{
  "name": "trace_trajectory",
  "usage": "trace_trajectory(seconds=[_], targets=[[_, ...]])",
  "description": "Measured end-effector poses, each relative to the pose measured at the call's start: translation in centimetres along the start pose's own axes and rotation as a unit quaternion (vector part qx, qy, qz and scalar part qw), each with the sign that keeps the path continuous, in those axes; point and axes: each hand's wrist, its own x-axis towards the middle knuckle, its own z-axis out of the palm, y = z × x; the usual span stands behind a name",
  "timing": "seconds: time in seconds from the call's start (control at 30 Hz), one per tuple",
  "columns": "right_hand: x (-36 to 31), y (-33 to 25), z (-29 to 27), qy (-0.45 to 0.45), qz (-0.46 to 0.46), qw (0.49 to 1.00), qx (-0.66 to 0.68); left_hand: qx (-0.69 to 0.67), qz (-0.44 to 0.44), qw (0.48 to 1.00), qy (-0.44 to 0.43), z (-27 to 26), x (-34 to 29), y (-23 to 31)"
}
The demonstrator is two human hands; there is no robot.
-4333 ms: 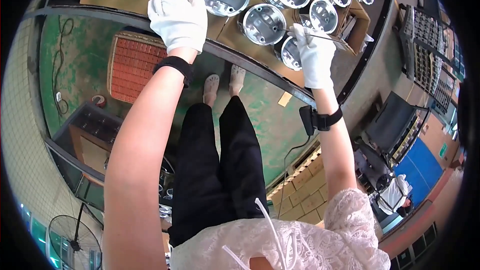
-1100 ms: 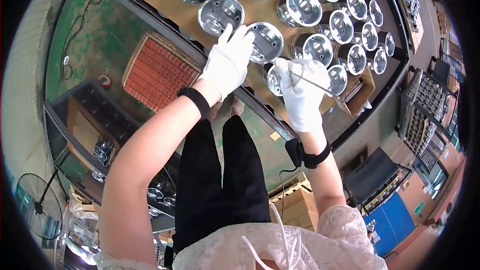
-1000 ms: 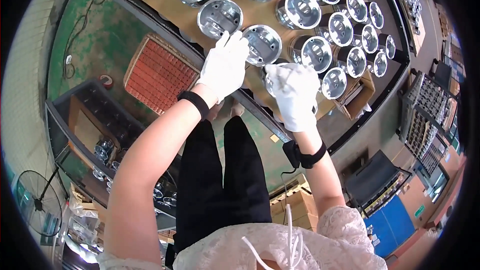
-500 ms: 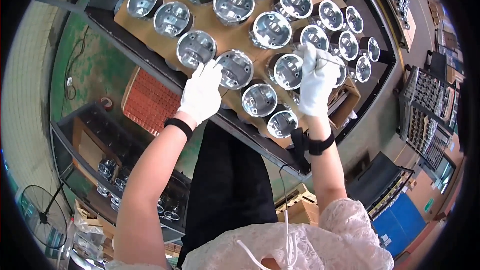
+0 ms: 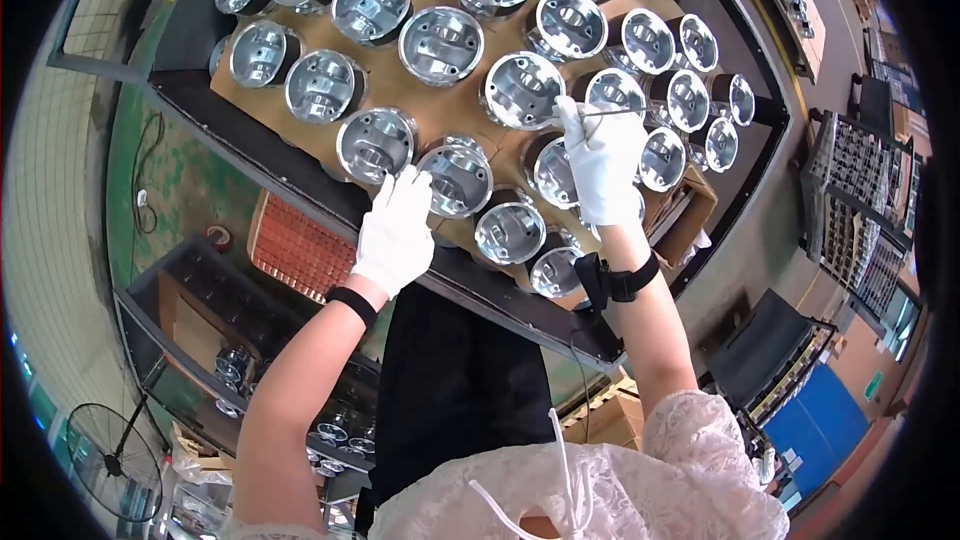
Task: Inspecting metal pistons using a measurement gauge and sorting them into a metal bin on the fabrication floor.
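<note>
Rows of shiny metal pistons stand with their hollow ends up on brown cardboard. My left hand point(image 5: 395, 232), in a white glove, reaches with stretched fingers to the near edge of one piston point(image 5: 375, 144); the fingertips seem to touch its rim. Just right of them sits another piston point(image 5: 455, 180). My right hand point(image 5: 607, 168), also gloved, is closed round a thin metal rod-like tool point(image 5: 610, 112), held above the pistons. Its exact kind is too small to make out. Beneath that hand a piston point(image 5: 553, 172) is partly covered.
The cardboard lies in a dark-framed cart point(image 5: 300, 202). At its right corner is an open cardboard box point(image 5: 682, 215). Below left stand a red crate point(image 5: 300, 250) and a lower shelf with more pistons point(image 5: 232, 365). A fan point(image 5: 113, 462) is at far left, racks point(image 5: 865, 215) at right.
The view has shifted, so the pistons sit lower and further left. My right hand has moved left over the pistons with the tool. My left hand remains at the same piston's near edge.
</note>
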Motion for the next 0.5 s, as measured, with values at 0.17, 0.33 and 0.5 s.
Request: trace_trajectory(seconds=[0.17, 0.33, 0.5], targets=[[-0.7, 1.2, 1.6, -0.029, -0.002, 1.0, 0.011, -0.003, 0.017, 1.0, 0.008, 0.4, 0.8, 0.1], [2.0, -1.7, -0.3, 0.008, 0.045, 0.992, 0.121, -0.003, 0.044, 0.999, 0.031, -0.1, 1.1, 0.4], [2.9, -1.5, 3.1, -0.007, 0.001, 0.994, 0.108, -0.069, 0.059, 0.992, 0.085, -0.6, 5.9, 4.9]])
